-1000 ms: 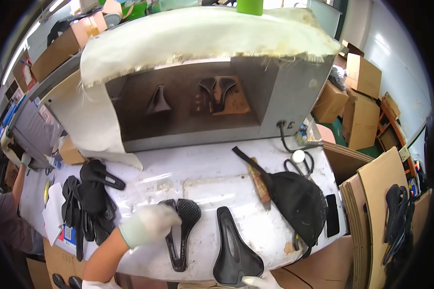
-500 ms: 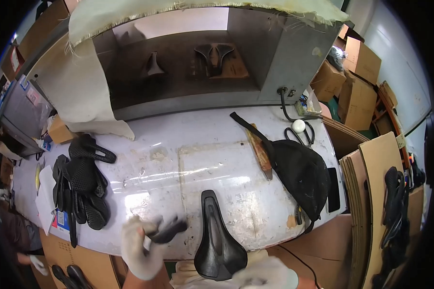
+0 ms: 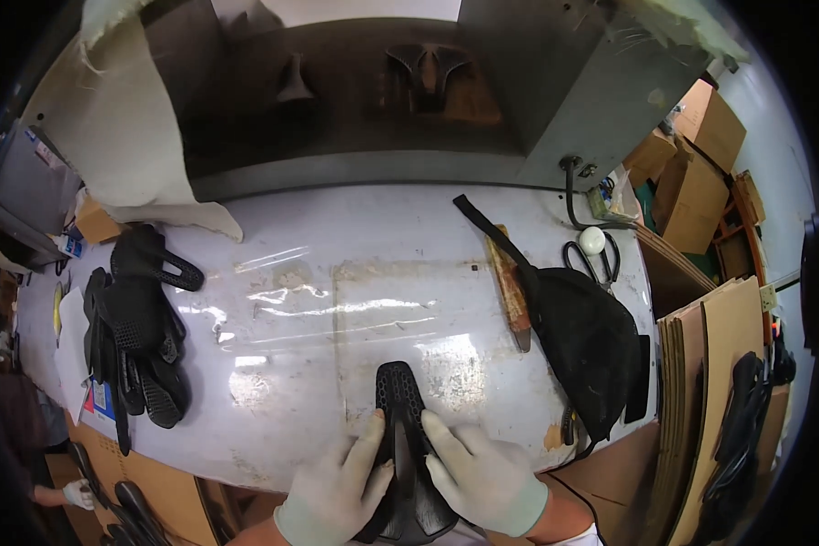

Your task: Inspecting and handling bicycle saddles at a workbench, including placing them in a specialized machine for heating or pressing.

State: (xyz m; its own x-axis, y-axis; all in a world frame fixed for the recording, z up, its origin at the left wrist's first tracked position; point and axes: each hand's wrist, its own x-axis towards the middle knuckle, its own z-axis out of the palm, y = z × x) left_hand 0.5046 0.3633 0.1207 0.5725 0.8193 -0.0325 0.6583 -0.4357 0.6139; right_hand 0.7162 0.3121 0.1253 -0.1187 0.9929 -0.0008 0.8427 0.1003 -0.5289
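Black saddle (image 3: 403,428) under left hand (image 3: 337,491) and right hand (image 3: 482,478).

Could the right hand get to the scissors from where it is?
Probably yes. The right hand rests on the bike saddle; the scissors lie uncovered, though the black bag sits between them.

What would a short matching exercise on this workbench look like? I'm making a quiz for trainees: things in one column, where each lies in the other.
Things:
1. black saddle
2. pile of black saddles
3. scissors
4. black bag

Places:
A. far right of the bench, near the grey hose
B. left end of the bench
C. near edge, between the left hand and right hand
D. right side, beside the wooden-handled tool

Pairs: 1-C, 2-B, 3-A, 4-D
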